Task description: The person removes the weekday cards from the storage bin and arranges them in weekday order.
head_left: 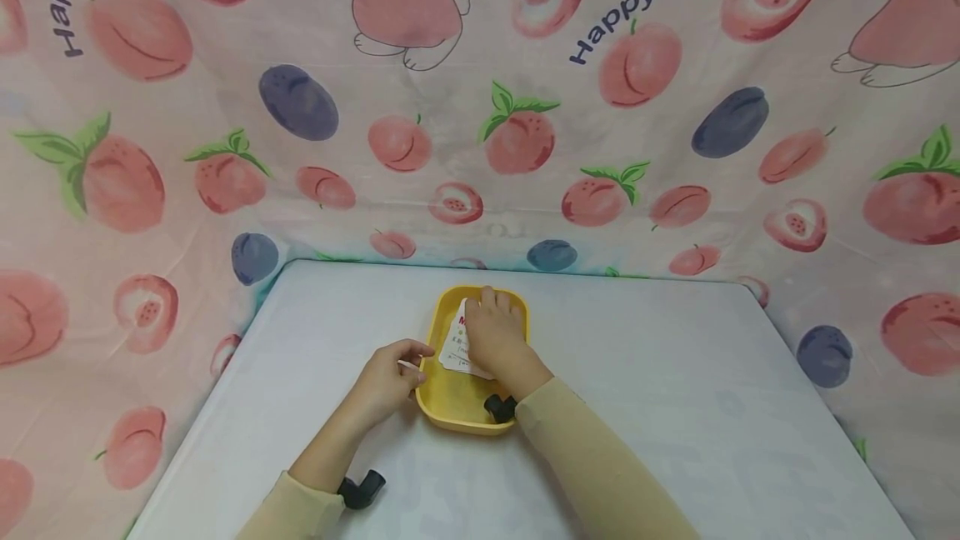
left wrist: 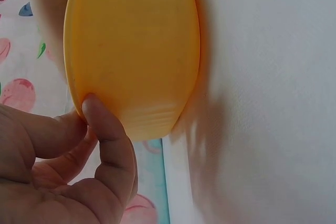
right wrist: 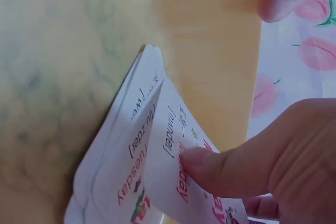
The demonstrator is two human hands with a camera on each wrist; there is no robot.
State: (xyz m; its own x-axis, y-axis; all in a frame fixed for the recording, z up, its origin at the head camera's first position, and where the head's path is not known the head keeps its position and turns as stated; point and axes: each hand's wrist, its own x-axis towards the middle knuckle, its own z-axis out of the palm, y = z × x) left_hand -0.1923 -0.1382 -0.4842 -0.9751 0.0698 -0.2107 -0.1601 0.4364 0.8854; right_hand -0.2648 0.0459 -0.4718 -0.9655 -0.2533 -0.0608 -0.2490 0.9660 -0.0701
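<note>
A yellow plastic tray (head_left: pixel 456 400) lies on the white table with a stack of white word cards (right wrist: pixel 105 195) inside it. My left hand (head_left: pixel 384 380) pinches the tray's left rim between thumb and fingers, as the left wrist view shows of the yellow wall (left wrist: pixel 131 51). Reaching into the tray, my right hand (head_left: pixel 497 333) pinches the "Monday" card (right wrist: pixel 165 182) with the thumb on its printed face. That card is tilted up off the stack, where a "Tuesday" card (right wrist: pixel 118 177) shows beneath. The fingers behind the card are mostly hidden.
White table surface (head_left: pixel 675 407) spreads on both sides of the tray. A fruit-printed cloth (head_left: pixel 465 90) hangs behind the table's back edge. Black wrist mounts (head_left: pixel 362 490) sit at both sleeves, the right one overlapping the tray in the head view.
</note>
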